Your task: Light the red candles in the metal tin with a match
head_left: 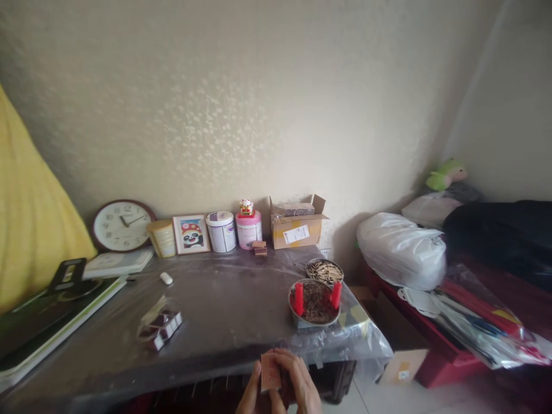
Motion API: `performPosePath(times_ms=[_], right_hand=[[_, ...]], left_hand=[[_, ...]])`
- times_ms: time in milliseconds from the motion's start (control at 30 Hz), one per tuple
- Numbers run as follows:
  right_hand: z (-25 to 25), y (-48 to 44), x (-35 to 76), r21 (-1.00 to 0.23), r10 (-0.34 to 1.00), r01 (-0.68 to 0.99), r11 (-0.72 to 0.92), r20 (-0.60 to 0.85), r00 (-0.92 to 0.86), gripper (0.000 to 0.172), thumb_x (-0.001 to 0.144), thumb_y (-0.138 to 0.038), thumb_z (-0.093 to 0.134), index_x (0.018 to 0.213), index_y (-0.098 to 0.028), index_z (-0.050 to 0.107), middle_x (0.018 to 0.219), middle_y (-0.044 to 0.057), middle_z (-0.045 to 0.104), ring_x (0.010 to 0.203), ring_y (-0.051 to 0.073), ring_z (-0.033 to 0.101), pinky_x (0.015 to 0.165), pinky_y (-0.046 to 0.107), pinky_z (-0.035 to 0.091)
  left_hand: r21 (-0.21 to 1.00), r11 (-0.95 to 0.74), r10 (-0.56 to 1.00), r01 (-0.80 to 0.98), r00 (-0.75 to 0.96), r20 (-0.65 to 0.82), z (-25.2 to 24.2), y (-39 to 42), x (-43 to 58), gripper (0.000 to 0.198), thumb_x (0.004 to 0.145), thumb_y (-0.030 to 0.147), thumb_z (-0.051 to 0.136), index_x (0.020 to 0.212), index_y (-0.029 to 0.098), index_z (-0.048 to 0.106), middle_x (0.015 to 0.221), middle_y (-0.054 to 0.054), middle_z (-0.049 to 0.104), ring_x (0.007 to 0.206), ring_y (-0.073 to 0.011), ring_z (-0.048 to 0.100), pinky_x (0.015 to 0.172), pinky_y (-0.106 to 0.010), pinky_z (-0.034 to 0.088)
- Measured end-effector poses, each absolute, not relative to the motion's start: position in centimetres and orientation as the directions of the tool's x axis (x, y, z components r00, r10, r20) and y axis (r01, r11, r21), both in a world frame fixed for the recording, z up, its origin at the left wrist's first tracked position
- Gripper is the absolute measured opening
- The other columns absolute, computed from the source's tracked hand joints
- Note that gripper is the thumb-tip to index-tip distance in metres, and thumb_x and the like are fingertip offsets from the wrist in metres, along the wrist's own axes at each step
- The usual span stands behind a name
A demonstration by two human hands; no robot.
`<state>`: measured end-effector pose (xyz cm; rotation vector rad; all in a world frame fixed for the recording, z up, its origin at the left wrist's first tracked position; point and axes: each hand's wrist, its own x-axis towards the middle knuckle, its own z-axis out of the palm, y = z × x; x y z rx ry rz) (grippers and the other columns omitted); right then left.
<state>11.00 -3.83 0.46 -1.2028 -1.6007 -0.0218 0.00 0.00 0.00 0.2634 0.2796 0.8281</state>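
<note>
At the table's front edge, low in the view, both hands are closed around a small tan matchbox (271, 372). My left hand (249, 395), mostly cut off by the lower frame edge, has its thumb along the box's left side. My right hand (299, 380) wraps over the top and right side of it. Ahead and to the right stands a metal bowl (317, 324) of dark, crumbly material with two upright red candles (299, 299). Directly behind it sits a round dish of matchsticks (324, 271). The hands hide whatever lies under the box.
Packaged matchboxes (160, 330) lie on the left of the plastic-covered table (224, 299), near a white object (166, 279). Along the wall are a clock (124, 225), a panda picture (192, 234), canisters (221, 232) and a cardboard box (297, 230). Bags (401, 250) fill the right.
</note>
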Motion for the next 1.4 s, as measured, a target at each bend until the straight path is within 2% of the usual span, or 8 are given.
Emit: performPosePath(times_ms=[167,400,567,700,800,967,1200,1400], right_hand=[[1.9,-5.2,11.3,-0.58,0.757,0.674,0.457,0.652,0.047,0.044,0.083,-0.013,0.049,0.125,-0.025,0.042,0.121,0.005,0.054,0.112,0.016,0.053,0.095,0.025,0.045],[1.1,-5.1,11.3,-0.669,0.787,0.629,0.396,0.6,0.143,0.044,0.081,-0.012,0.043,0.124,-0.023,0.042,0.119,0.005,0.055,0.111,0.016,0.053,0.094,0.026,0.045],[1.3,-5.3,11.8,-0.731,0.84,0.582,0.355,0.524,0.145,0.041,0.083,-0.016,0.045,0.124,-0.02,0.042,0.121,0.007,0.055,0.11,0.017,0.055,0.094,0.029,0.046],[2.6,-5.7,13.5,-0.816,0.922,0.464,0.344,0.387,-0.004,0.049,0.082,-0.024,0.058,0.128,-0.02,0.042,0.125,0.008,0.053,0.115,0.019,0.052,0.097,0.031,0.043],[3.1,-5.6,14.9,-0.848,0.941,0.44,0.295,0.337,0.017,0.037,0.085,-0.031,0.057,0.12,-0.02,0.051,0.118,0.007,0.057,0.109,0.02,0.055,0.095,0.031,0.043],[2.8,-4.9,16.0,-0.776,0.882,0.5,0.385,0.468,0.047,0.018,0.092,-0.03,0.049,0.093,-0.018,0.063,0.096,0.006,0.062,0.092,0.016,0.06,0.082,0.025,0.046],[2.9,-5.0,16.2,-0.763,0.911,0.516,0.39,0.403,-0.091,0.019,0.092,-0.028,0.05,0.088,-0.017,0.066,0.09,0.005,0.06,0.081,0.013,0.06,0.074,0.021,0.047],[2.9,-5.4,16.5,-0.653,0.896,0.622,0.433,0.391,-0.213,0.02,0.094,-0.025,0.046,0.084,-0.018,0.062,0.087,0.004,0.059,0.08,0.013,0.058,0.074,0.023,0.046]], left_hand=[[0.36,0.664,0.715,-0.656,0.698,-0.047,0.3,-1.0,0.5,0.041,0.08,0.042,0.062,0.109,0.013,0.066,0.113,-0.012,0.062,0.113,-0.0264,0.051,0.095,-0.034,0.039],[0.381,0.603,0.754,-0.701,0.657,0.017,0.5,-1.9,1.1,0.042,0.094,0.038,0.037,0.118,0.014,0.062,0.113,-0.011,0.063,0.109,-0.0218,0.053,0.098,-0.034,0.036],[0.367,0.597,0.766,-0.714,0.643,0.007,0.2,-1.9,1.1,0.037,0.093,0.034,0.041,0.119,0.014,0.061,0.114,-0.01,0.063,0.105,-0.0206,0.055,0.095,-0.034,0.039],[0.395,0.596,0.776,-0.699,0.628,-0.059,0.3,-1.8,0.4,0.033,0.092,0.031,0.046,0.114,0.013,0.062,0.104,-0.012,0.066,0.093,-0.0185,0.06,0.084,-0.031,0.045],[0.405,0.635,0.759,-0.658,0.628,-0.171,0.5,-2.0,0.0,0.029,0.09,0.03,0.051,0.114,0.016,0.061,0.099,-0.009,0.067,0.085,-0.016,0.062,0.075,-0.028,0.047],[0.502,0.665,0.718,-0.553,0.657,-0.229,0.5,-2.3,0.1,0.029,0.089,0.033,0.051,0.109,0.014,0.059,0.086,-0.009,0.066,0.07,-0.0144,0.061,0.061,-0.026,0.045],[0.57,0.653,0.709,-0.5,0.668,-0.226,0.2,-2.5,0.1,0.028,0.086,0.033,0.053,0.106,0.013,0.057,0.082,-0.006,0.063,0.062,-0.0135,0.058,0.055,-0.025,0.041],[0.628,0.636,0.702,-0.449,0.674,-0.228,0.2,-2.5,-0.3,0.032,0.085,0.035,0.052,0.107,0.012,0.055,0.078,-0.007,0.062,0.058,-0.0127,0.055,0.052,-0.024,0.037]])
